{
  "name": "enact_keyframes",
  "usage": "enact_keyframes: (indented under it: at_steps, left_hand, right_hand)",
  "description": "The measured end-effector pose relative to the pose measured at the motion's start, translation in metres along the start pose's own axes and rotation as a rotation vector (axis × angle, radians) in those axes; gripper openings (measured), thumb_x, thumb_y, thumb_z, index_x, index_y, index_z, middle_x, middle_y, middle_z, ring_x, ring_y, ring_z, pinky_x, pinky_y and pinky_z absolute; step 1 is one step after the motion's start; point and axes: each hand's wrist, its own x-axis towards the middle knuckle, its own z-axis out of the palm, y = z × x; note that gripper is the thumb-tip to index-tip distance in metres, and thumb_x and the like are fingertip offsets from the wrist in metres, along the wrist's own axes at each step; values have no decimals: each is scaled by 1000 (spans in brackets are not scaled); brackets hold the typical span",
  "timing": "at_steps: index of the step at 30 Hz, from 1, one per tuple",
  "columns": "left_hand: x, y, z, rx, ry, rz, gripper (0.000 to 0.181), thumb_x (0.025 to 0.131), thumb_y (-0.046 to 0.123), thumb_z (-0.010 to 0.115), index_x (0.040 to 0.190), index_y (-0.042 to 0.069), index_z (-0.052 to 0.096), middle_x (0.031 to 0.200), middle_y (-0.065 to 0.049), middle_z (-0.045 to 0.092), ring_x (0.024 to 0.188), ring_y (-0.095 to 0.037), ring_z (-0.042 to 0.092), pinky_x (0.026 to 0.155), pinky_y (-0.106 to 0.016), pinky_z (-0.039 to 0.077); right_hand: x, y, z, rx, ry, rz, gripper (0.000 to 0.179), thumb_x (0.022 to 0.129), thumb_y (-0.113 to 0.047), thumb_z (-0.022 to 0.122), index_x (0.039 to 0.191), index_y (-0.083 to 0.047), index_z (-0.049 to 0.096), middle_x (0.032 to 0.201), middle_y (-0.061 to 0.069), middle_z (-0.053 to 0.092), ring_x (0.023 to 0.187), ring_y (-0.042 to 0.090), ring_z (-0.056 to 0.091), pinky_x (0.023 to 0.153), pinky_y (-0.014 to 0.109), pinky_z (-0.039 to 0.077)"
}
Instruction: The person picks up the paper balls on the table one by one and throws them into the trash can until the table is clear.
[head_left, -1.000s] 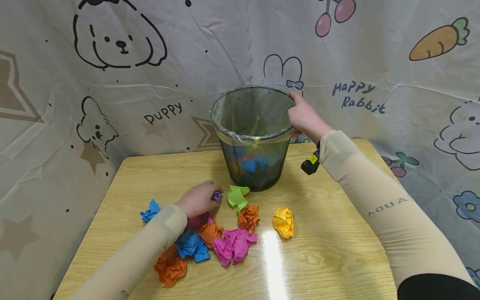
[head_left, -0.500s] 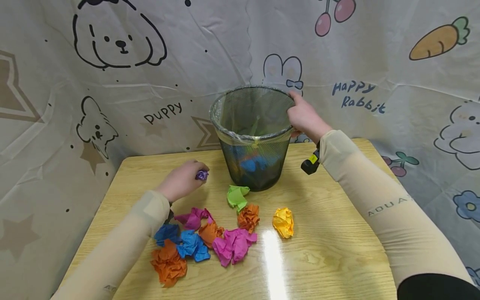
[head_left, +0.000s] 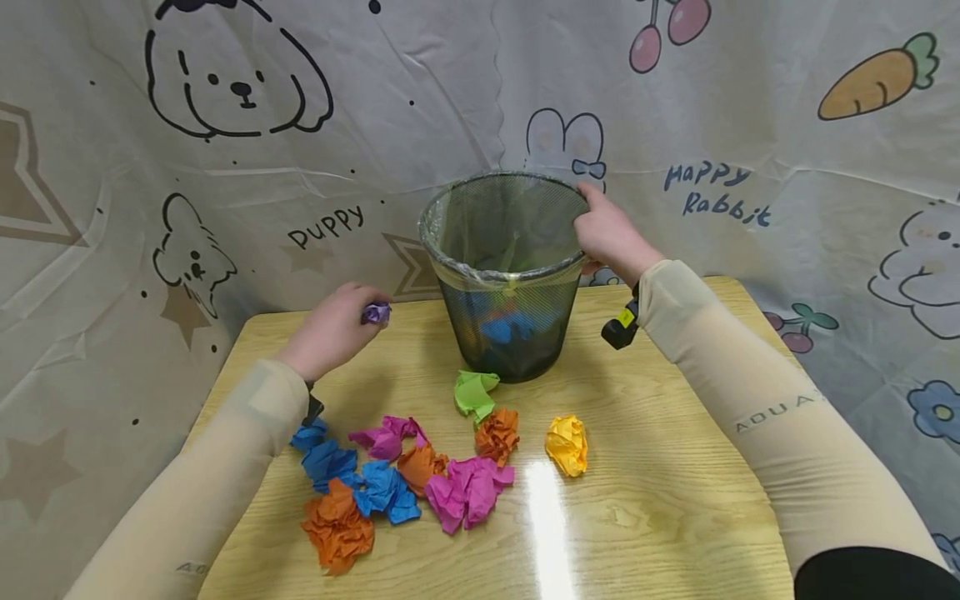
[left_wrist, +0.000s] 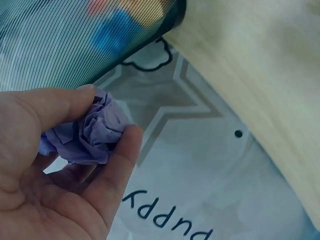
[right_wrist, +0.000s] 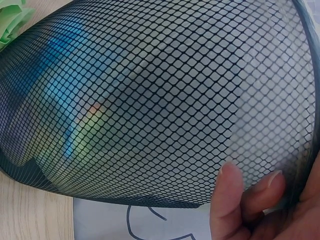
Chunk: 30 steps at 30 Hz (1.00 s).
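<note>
A crumpled purple paper ball (left_wrist: 92, 132) is pinched between the thumb and fingers of my left hand (head_left: 333, 329), raised to the left of the bin. My right hand (head_left: 615, 232) grips the right rim of a black mesh wastebasket (head_left: 510, 333) fitted with a clear liner. In the right wrist view, fingertips (right_wrist: 227, 177) press against the outside of the mesh. Blue and other coloured papers show blurred through the basket's wall. Just in front of the basket lies a green paper ball (head_left: 475, 393).
Several crumpled papers lie on the wooden table (head_left: 652, 500): blue (head_left: 386, 492), orange (head_left: 337, 527), magenta (head_left: 468, 493) and dark orange (head_left: 497, 436). A yellow paper ball (head_left: 567, 446) sits apart on the right. A printed cloth (head_left: 420, 75) hangs behind the table.
My left hand has lifted the purple paper ball up and leftward, away from the pile, uncovering magenta and blue papers. The right hand and the wastebasket have stayed put.
</note>
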Motion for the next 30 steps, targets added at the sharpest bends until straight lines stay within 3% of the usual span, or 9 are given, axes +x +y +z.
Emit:
enact_keyframes:
  at_steps: [18, 30]
  left_hand:
    - [12, 17, -60, 10, 144, 4, 37, 104, 14, 60, 137, -1, 60, 134, -23, 55, 119, -40, 57, 102, -58, 47]
    - [36, 50, -75, -21, 219, 52, 40, 103, 15, 63, 140, 2, 60, 141, -19, 54, 128, -35, 53, 109, -50, 44]
  right_hand:
    - [0, 0, -1, -4, -2, -11, 74, 102, -5, 26, 167, -28, 0, 172, 5, 4, 48, 13, 33, 68, 43, 59]
    - [-1, 0, 0, -3, -9, -12, 73, 103, -5, 26, 167, -28, -1, 172, 4, 3, 50, 14, 35, 69, 44, 59]
